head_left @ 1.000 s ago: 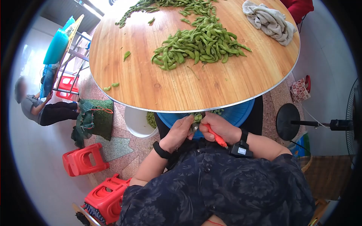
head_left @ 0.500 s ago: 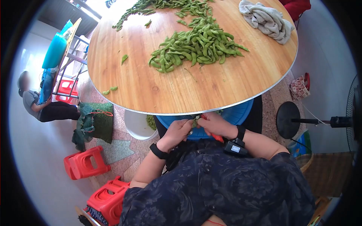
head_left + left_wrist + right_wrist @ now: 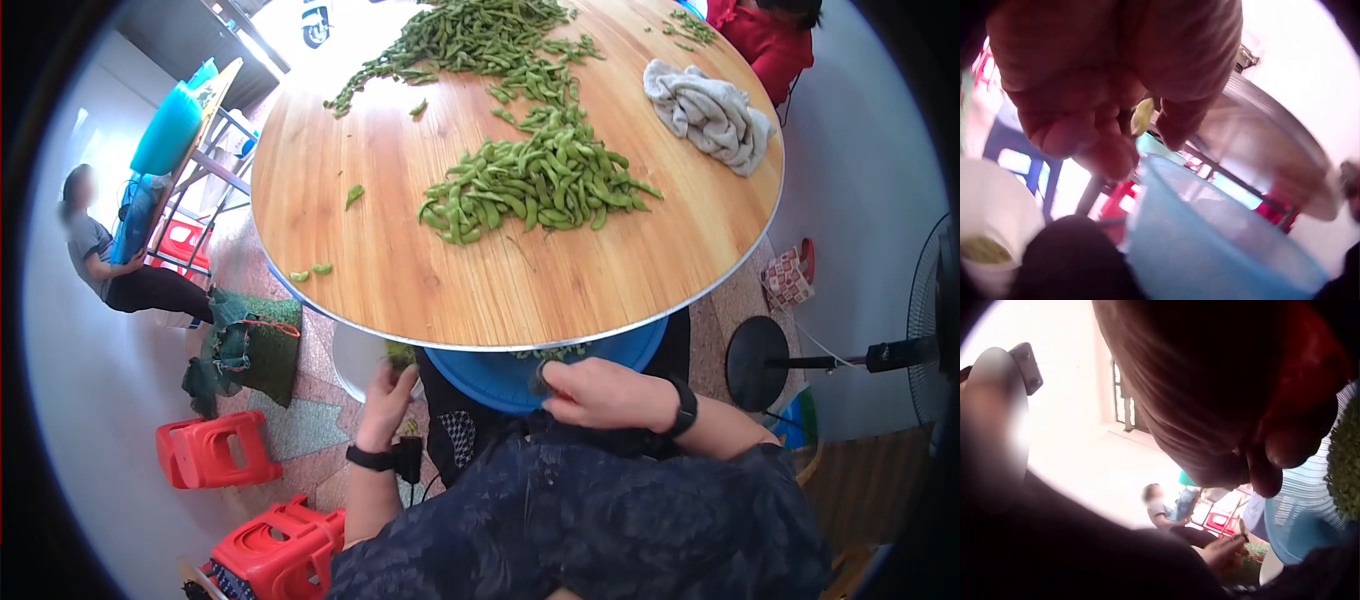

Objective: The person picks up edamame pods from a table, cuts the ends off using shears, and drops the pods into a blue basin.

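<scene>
Below the table's (image 3: 640,318) near edge, the left hand (image 3: 385,392) pinches a green pod scrap (image 3: 1142,116) over the white bucket (image 3: 352,352), while the right hand (image 3: 598,392), fingers curled round an orange-handled tool barely visible, rests at the blue basin's (image 3: 500,375) rim.

Round wooden counter (image 3: 470,270) fills upper centre of head view. Grey crumpled towel (image 3: 712,112) lies on it, upper right. Two red plastic stools (image 3: 207,448) stand on the floor, lower left. Dark green mesh sack (image 3: 245,340) sits left of centre. Black fan base (image 3: 760,350) stands at right.
</scene>
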Action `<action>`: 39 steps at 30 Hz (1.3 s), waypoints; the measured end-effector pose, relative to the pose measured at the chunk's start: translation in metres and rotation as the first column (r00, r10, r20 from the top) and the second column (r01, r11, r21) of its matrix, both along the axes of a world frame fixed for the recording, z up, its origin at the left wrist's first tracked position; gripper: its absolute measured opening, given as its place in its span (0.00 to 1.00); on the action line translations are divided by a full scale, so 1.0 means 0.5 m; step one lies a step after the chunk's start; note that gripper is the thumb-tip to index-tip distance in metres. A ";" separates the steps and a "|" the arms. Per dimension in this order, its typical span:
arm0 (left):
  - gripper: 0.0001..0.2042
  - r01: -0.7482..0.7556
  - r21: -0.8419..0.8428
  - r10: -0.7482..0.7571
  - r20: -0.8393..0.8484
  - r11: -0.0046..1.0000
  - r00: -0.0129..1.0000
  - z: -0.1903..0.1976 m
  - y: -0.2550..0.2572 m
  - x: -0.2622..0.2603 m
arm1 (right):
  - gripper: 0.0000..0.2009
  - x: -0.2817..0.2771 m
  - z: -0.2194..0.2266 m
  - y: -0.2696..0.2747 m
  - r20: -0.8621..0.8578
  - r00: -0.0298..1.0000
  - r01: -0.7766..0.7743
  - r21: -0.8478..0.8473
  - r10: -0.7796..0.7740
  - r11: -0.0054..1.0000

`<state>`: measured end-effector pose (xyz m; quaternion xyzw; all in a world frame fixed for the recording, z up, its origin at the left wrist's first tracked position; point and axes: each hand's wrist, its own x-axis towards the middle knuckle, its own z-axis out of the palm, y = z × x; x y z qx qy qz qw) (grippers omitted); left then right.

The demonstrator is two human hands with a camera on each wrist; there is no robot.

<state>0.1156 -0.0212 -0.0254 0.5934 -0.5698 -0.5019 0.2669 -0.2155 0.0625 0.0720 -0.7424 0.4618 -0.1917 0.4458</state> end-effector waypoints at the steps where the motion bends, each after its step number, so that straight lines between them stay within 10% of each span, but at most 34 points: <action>1: 0.14 -0.015 -0.041 0.023 0.200 0.999 0.980 -0.033 -0.005 0.053 | 0.09 -0.005 0.027 -0.008 -0.005 1.000 -0.004 -0.011 0.004 1.000; 4: 0.13 -0.016 -0.108 0.053 0.341 0.994 0.938 0.002 0.006 0.081 | 0.08 -0.036 0.071 -0.065 -0.104 0.953 0.240 -0.316 -0.285 0.918; 7: 0.11 -0.074 -0.054 0.079 0.091 0.996 0.993 0.042 0.024 0.055 | 0.07 -0.092 0.071 -0.163 -0.164 0.815 0.360 -0.609 -0.556 0.707; 17: 0.09 0.325 -0.038 -0.324 -0.242 0.945 0.915 0.133 0.063 -0.080 | 0.16 -0.108 0.077 -0.240 -0.329 0.701 0.404 -0.547 -0.633 0.733; 19: 0.11 0.378 -0.028 -0.376 -0.204 0.925 0.904 0.140 0.060 -0.093 | 0.16 -0.098 0.062 -0.243 -0.265 0.665 0.310 -0.753 -0.699 0.580; 30: 0.12 0.544 -0.045 -0.544 -0.158 0.838 0.824 0.173 0.066 -0.154 | 0.10 -0.155 0.074 -0.209 -0.264 0.650 0.445 -0.628 -0.712 0.639; 36: 0.14 0.507 0.184 -0.376 -0.473 0.842 0.797 0.216 0.037 -0.205 | 0.10 -0.105 0.120 -0.125 -0.022 0.859 0.359 -0.688 -0.512 0.631; 39: 0.17 0.617 0.365 -0.038 -0.840 0.697 0.541 0.235 0.016 -0.239 | 0.09 -0.054 0.120 -0.084 -0.107 0.950 0.122 -0.739 -0.294 0.663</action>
